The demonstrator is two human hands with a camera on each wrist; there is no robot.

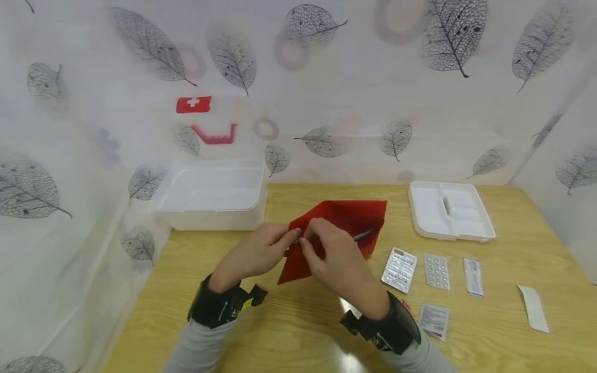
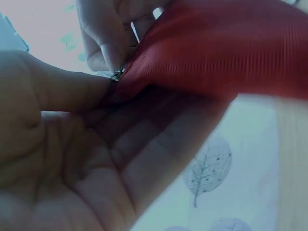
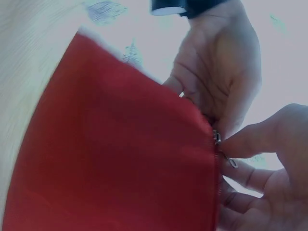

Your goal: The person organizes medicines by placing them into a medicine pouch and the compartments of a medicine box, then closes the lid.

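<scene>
A red zip pouch (image 1: pixel 368 210) is held above the table, its mouth spread open toward the right. My left hand (image 1: pixel 258 254) pinches the pouch's left end between thumb and fingers, beside the metal zipper slider (image 2: pixel 117 74). Close against it, my right hand (image 1: pixel 336 254) has its thumb and fingers curled on the zipper edge at the slider. The small pull tab (image 3: pixel 233 162) dangles between the right thumb and fingers in the right wrist view. Inside the mouth a slim grey-blue stick (image 1: pixel 364 234) shows, partly hidden by the right hand.
A white box (image 1: pixel 210 217) stands at back left, a red handle (image 1: pixel 214 139) above it. At back right lies a white divided tray (image 1: pixel 422 215). Right of the pouch are pill blister packs (image 1: pixel 437 271), a narrow packet (image 1: pixel 473 277), a sachet (image 1: pixel 434 320) and a white strip (image 1: pixel 534 309).
</scene>
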